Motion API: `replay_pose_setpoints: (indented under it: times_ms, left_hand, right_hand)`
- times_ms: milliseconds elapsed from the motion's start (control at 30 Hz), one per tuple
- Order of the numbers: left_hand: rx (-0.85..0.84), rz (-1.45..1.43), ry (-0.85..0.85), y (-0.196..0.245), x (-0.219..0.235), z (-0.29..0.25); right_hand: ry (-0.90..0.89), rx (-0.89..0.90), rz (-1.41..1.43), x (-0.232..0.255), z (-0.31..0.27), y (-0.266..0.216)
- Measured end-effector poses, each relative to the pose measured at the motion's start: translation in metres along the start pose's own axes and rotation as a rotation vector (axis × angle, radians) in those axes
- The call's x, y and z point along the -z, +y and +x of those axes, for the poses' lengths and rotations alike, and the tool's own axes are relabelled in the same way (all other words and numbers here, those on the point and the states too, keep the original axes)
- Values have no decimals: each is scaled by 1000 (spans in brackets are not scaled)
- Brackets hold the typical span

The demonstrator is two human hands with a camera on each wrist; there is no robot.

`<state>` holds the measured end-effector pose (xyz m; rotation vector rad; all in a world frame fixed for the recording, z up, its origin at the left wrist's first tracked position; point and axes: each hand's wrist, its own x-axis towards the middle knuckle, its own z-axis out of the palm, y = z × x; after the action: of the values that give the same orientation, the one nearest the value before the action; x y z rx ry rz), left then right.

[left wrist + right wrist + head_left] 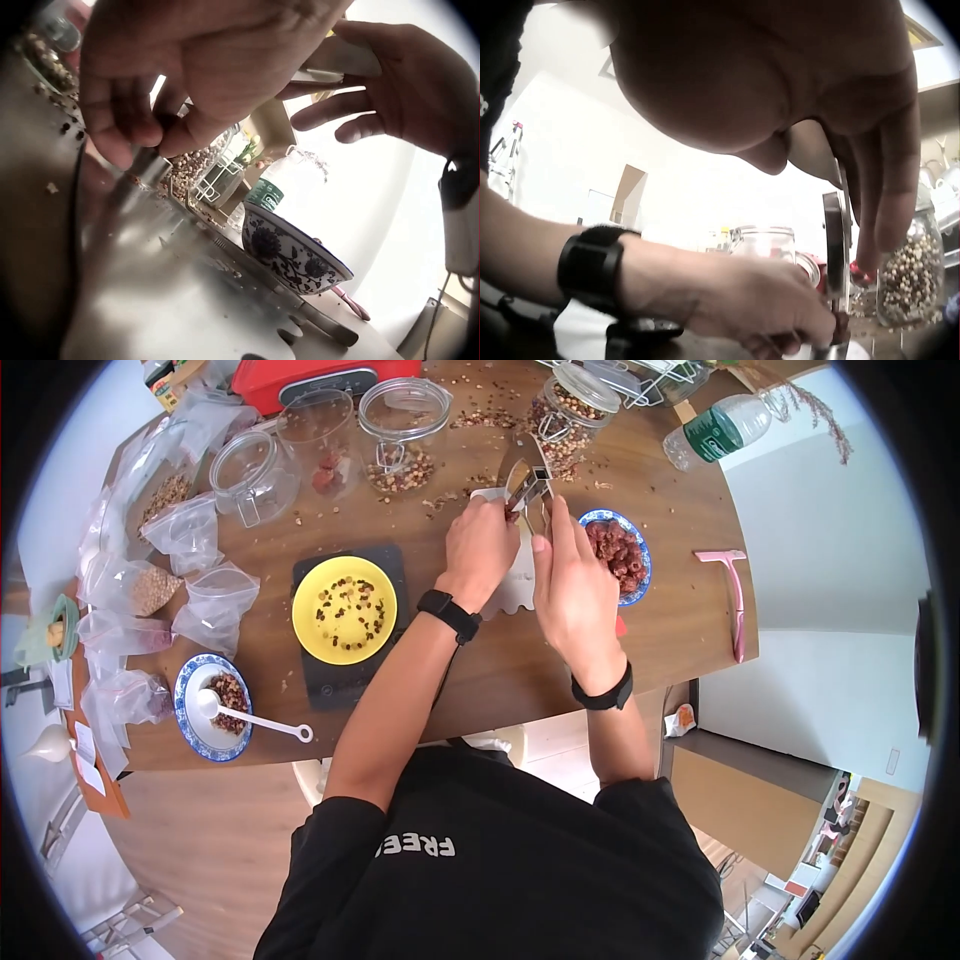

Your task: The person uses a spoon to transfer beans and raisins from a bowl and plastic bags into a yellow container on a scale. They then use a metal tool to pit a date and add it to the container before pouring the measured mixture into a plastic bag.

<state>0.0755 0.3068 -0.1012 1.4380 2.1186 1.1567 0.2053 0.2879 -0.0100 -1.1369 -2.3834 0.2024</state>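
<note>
Between the hands a metal hand tool stands over a pale metal board. My right hand grips its handles, fingers fairly straight along one side and thumb on the other. Curled at the tool's end, my left hand pinches a small dark red piece, mostly covered by the fingers. In the left wrist view, the fingers of my left hand meet at a metal cylinder. Just right of the right hand, a blue-and-white bowl holds dark red pieces.
A yellow bowl sits on a black scale at left. Farther left are a bowl with a white spoon and several bags. Glass jars line the back; a bottle and pink peeler lie right.
</note>
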Motion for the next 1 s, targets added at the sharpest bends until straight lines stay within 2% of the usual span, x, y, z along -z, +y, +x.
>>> replay_pose_setpoints:
  times_ms: [200, 267, 367, 400, 467, 633, 700, 767, 800, 867, 900, 1000]
  left_hand:
    - [-53, -33, 28, -4, -2, -4]
    - [-62, -49, 32, -6, -3, -3]
    - [-58, -118, 35, -7, 0, -2]
    - [-54, -115, 34, -7, 0, -5]
    - [-93, -64, 39, -4, 6, -2]
    - [-82, 31, 10, -5, 6, -5]
    - [-76, 50, -4, -2, 9, -4]
    - [-80, 69, 21, -3, 9, -5]
    - [-75, 65, 33, -3, 9, -3]
    - [-8, 7, -2, -2, 10, -4]
    - [8, 5, 1, -3, 11, -7]
    - [6, 14, -37, 4, 22, -10]
  right_hand:
    - [14, -25, -6, -35, -21, 12]
    - [91, 4, -14, -54, -26, 18]
    - [33, -27, 52, -55, -30, 18]
    - [29, -28, 55, -48, -32, 17]
    - [19, 37, -152, -23, -21, 14]
    - [-118, 61, -180, 44, 21, -4]
    - [-168, 66, -199, 49, 30, -5]
    - [167, 209, -150, 47, 32, -6]
    - [167, 223, -151, 48, 30, -8]
    - [339, 332, 217, 56, 10, -12]
    - [356, 323, 298, 55, -2, -8]
    - [408, 289, 294, 57, -34, -3]
